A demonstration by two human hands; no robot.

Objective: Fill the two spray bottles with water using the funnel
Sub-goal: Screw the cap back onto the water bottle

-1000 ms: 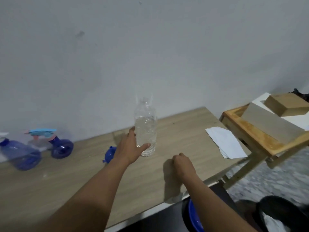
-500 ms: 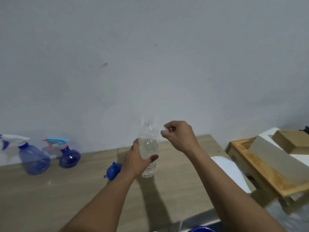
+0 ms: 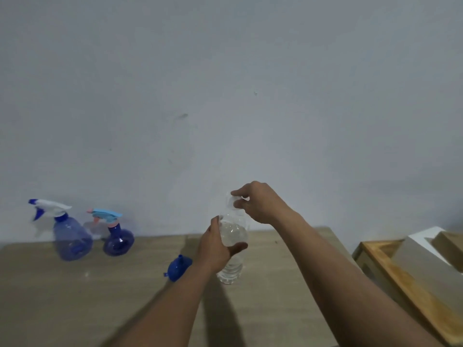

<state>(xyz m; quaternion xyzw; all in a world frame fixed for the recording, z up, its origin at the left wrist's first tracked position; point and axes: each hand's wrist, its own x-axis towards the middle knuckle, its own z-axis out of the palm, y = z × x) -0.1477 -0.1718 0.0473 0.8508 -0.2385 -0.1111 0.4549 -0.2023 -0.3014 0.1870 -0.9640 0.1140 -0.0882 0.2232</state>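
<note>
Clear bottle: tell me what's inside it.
The clear bottle holds clear water. The left hand wraps its middle, the right hand covers its top, so the exact level is hidden.

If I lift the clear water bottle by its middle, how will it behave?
The water bottle looks thin and clear, so it will probably dent under a squeeze. It seems mostly full, so likely heavy for its size. The right hand is at its cap; once open, squeezing may spill.

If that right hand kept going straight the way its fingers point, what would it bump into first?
The right hand points leftward with its fingertips already at the cap of the clear plastic water bottle, which the left hand grips. It would meet that cap first, though whether they touch is unclear.
</note>
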